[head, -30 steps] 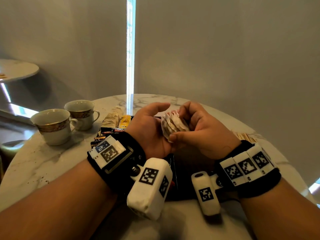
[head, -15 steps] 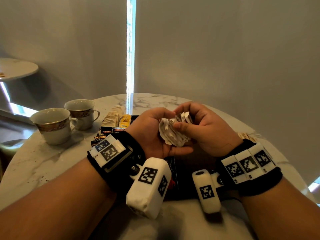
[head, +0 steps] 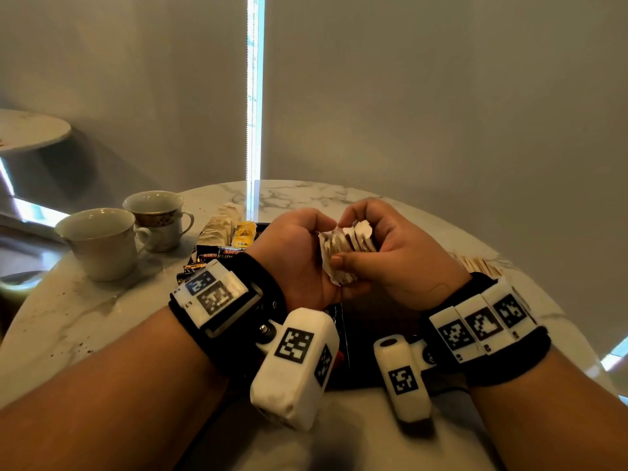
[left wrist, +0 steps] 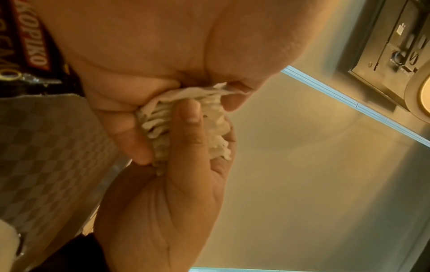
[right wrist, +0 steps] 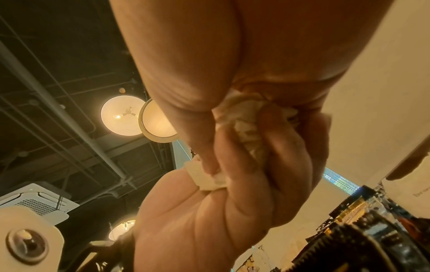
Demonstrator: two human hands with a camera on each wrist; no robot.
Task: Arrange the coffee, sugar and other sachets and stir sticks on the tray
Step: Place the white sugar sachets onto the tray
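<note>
Both hands hold one bundle of white paper sachets (head: 346, 248) just above the black tray (head: 373, 317). My left hand (head: 302, 260) cups the bundle from the left, its fingers curled over the top. From the right, my right hand (head: 390, 246) grips the same bundle, its thumb pressed on the near side. In the left wrist view that thumb lies across the sachets (left wrist: 216, 117). The right wrist view shows the sachets (right wrist: 246, 132) squeezed between both hands. Dark Kopiko sachets (head: 217, 254), a yellow tea sachet (head: 244, 234) and beige sachets (head: 217, 226) lie at the tray's left.
Two white cups (head: 102, 243) (head: 159, 215) stand on the round marble table (head: 68, 317), left of the tray. A pile of wooden stir sticks (head: 475, 265) lies on the table behind my right wrist. The wall is close behind the table.
My left fingers, stretched out a second ago, have curled over the sachets. The right hand has shifted its grip and the bundle has turned, its edges now pointing upward.
</note>
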